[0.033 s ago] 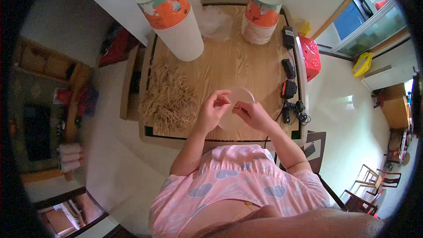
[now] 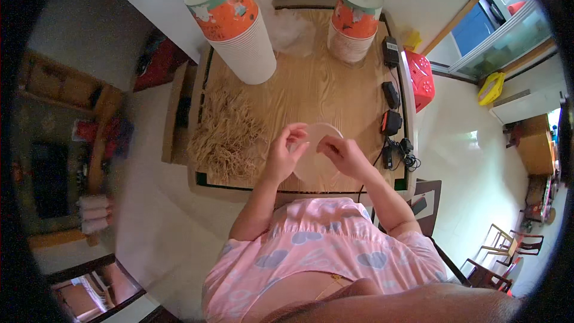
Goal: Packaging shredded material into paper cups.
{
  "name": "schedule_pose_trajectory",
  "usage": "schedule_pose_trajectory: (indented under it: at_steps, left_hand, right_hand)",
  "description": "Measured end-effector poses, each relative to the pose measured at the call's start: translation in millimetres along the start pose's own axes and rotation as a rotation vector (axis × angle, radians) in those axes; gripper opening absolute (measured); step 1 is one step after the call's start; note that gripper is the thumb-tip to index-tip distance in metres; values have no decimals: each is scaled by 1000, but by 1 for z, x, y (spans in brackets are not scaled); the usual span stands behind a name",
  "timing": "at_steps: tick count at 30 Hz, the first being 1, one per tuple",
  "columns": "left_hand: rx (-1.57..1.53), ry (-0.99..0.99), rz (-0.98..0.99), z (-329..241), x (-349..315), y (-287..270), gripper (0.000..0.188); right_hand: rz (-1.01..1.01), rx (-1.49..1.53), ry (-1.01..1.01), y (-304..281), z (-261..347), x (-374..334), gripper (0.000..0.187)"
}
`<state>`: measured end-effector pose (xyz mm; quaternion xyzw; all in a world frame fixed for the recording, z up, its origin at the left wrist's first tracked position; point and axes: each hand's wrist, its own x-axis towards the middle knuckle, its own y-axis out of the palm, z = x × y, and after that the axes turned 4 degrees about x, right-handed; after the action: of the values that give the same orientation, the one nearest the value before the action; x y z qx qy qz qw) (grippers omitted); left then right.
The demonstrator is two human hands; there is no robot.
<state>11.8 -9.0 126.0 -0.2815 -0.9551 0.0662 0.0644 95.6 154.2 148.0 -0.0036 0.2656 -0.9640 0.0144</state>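
Observation:
A pale, round, shallow piece [image 2: 308,164], perhaps a bowl or lid, lies on the table right below my hands. Over its left side my left hand [image 2: 285,154] is held with fingers loosely curved and the thumb apart; nothing shows between them. My right hand [image 2: 347,157] hovers over its right side, fingertips pressed together in a pinch. Whatever they may hold is too small or hidden to make out. Left of my left hand spreads a heap of tan, stringy strands [image 2: 227,134].
A tall stack of paper tubs [image 2: 242,45] stands at the far left, a shorter stack [image 2: 354,24] at the far right. Clear plastic wrap [image 2: 290,33] lies between them. Black adapters [image 2: 391,94] and a tangled cable [image 2: 410,160] line the table's right edge. A red plastic stool [image 2: 420,79] stands beyond.
My two hands have drifted slightly apart, and more of the pale round piece shows between them. The heap and the stacks stay in place.

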Motion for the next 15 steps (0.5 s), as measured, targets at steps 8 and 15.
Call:
schedule_pose_trajectory:
  at_steps: [8,15]
  left_hand:
    - [86,-327,-188,101,-44,-7,61]
    - [-200,-766,259,72,-32,7,51]
  right_hand:
    - [-215,561,127,4,36,-9,13]
    - [-131,633,43,22,38,-13,15]
